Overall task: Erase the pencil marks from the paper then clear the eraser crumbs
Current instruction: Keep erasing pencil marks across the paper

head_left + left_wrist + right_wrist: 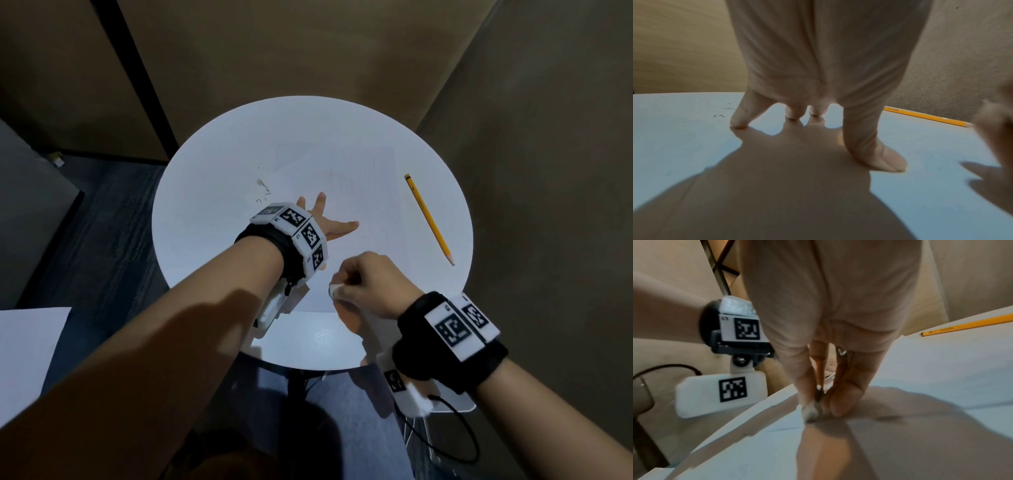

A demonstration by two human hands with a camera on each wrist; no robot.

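A white sheet of paper (pixel 359 192) lies on the round white table (pixel 212 212), with faint pencil marks near its middle. My left hand (pixel 325 219) presses on the paper with spread, straight fingers (pixel 875 146). My right hand (pixel 363 281) pinches a small white eraser (pixel 334 289) between thumb and fingers near the paper's near edge. The wrist view shows the eraser (pixel 810 412) with a grey, dirtied tip touching the paper (pixel 941 369). Dark eraser crumbs (pixel 263 186) lie on the table left of the sheet, and the crumbs (pixel 721 115) show beside my little finger.
A yellow pencil (pixel 430 219) lies on the table to the right of the paper, tip toward me. The same pencil (pixel 927 117) is visible past my thumb. Another white sheet (pixel 24 353) sits off the table at lower left. Walls stand close behind the table.
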